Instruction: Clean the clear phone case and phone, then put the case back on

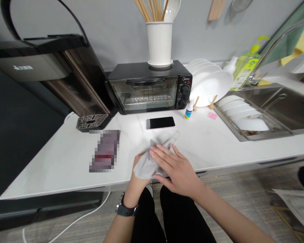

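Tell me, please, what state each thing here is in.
Toaster oven, door shut.
Phone, lying flat, screen dark.
Small bottle, upright, capped.
Plates, standing on edge.
Wipe, crumpled, between both hands.
Left hand, under the wipe, mostly hidden.
Right hand, open, fingers flat on the wipe.

thin pale grey wipe [145, 167], crumpled, half unfolded, draped over left hand [135, 181], one twisted corner trailing up-right onto white surface [66, 158], near front edge

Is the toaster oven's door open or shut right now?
Shut: the toaster oven door stands upright, flush with the front.
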The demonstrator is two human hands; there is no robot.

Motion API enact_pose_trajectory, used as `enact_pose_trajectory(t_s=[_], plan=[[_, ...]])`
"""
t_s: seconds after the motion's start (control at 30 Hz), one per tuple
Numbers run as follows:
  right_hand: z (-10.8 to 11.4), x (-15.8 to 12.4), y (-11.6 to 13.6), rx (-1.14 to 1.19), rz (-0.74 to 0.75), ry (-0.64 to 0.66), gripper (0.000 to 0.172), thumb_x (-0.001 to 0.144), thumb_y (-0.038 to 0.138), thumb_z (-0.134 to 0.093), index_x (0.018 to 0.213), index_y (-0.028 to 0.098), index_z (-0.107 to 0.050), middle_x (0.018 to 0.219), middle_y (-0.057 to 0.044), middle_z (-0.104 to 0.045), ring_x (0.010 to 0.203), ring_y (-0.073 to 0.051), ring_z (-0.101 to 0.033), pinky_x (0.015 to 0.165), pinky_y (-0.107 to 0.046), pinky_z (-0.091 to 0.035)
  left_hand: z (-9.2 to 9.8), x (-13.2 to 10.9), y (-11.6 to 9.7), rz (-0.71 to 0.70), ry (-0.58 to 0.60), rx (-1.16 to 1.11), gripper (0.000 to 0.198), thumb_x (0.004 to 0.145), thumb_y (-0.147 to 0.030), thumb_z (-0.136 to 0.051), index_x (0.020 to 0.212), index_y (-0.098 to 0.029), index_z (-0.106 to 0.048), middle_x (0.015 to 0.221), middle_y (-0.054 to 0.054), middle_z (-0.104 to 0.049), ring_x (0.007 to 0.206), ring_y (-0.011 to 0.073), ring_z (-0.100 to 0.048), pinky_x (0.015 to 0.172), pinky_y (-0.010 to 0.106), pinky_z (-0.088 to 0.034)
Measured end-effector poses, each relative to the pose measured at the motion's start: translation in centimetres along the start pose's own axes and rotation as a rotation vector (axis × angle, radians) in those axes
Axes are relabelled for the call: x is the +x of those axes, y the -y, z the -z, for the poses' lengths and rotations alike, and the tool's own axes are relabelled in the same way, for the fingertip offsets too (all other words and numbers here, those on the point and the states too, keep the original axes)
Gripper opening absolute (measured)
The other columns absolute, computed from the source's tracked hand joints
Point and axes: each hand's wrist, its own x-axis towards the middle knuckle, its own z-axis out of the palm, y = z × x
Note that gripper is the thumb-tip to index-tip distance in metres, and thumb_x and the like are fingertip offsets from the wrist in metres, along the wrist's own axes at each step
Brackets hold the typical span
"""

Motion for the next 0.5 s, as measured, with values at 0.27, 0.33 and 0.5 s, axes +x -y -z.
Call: enact_pose_trajectory(t_s=[0.27, 0.33, 0.5], plan=[[0.1, 0.3, -1.6, -0.054, -0.146, -0.064, 0.077, 0.107, 0.051, -0.048, 0.169, 0.014, -0.021, 0.172, -0.011, -0.034, 0.163, -0.032, -0.023, 0.13, -0.063, -0.027, 0.0, 0.2, -0.2, -0.109, -0.081, 0.166, 0.024, 0.09, -0.026, -0.054, 0.073, -0.02, -0.069, 0.075, 0.006, -0.077, 0.068, 0.0199, -0.07, 0.068, 0.029, -0.054], [-0.3, 0.2, 0.2, -0.017, -0.019, -0.009, 0.075, 0.108, 0.053, -0.046, 0.168, 0.012, -0.025, 0.173, -0.009, -0.032, 0.164, -0.028, -0.02, 0.132, -0.058, -0.025, -0.4, 0.0, 0.9, -0.107, -0.105, 0.12, 0.018, 0.084, -0.026, -0.057, 0.069, -0.021, -0.067, 0.07, 0.006, -0.075, 0.063, 0.0204, -0.069, 0.063, 0.029, -0.055], [-0.2, -0.1, -0.8, -0.024, -0.068, -0.013, 0.072, 0.11, 0.049, -0.044, 0.169, 0.017, -0.019, 0.172, -0.007, -0.035, 0.163, -0.026, -0.025, 0.132, -0.059, -0.023, -0.3, -0.1, 0.4, -0.082, -0.031, 0.107, 0.021, 0.089, -0.026, -0.058, 0.073, -0.02, -0.07, 0.074, 0.007, -0.076, 0.07, 0.0209, -0.071, 0.072, 0.029, -0.057]])
